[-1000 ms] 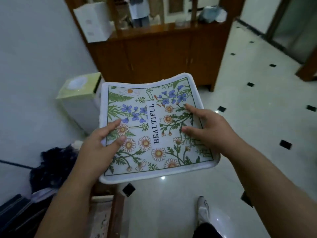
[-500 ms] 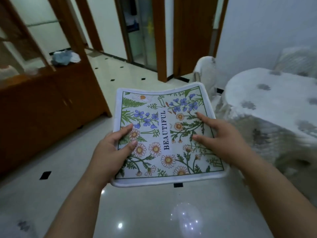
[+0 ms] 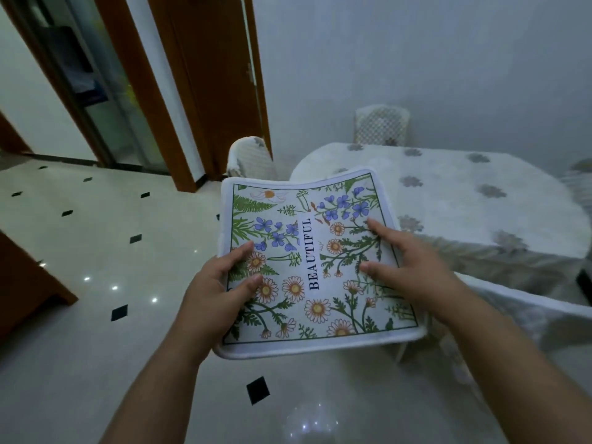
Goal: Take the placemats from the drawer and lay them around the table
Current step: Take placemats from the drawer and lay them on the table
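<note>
Head view, left to right.

- Far left: brown wooden cabinet corner [image 3: 30, 283]; behind it a brown door frame [image 3: 150, 91]. Glossy pale floor [image 3: 96, 315] with small black inset tiles.
- Left hand [image 3: 216, 294]: grips the placemat's left edge, thumb and one finger on top, other fingers hidden.
- Placemat [image 3: 315, 264]: held in the air over the floor, just short of the table. White border, daisies, blue flowers, "BEAUTIFUL" printed down the middle. Far edge sags at its centre.
- Right hand [image 3: 408, 272]: holds the right edge, forefinger and thumb straight and spread on top, remaining fingers out of sight past the edge.
- Right: table [image 3: 487, 200] under a pale flowered cloth. Covered chair [image 3: 251, 157] at its left end, another [image 3: 381, 126] on its far side, a third [image 3: 525, 315] on the near side, partly behind the right forearm.
</note>
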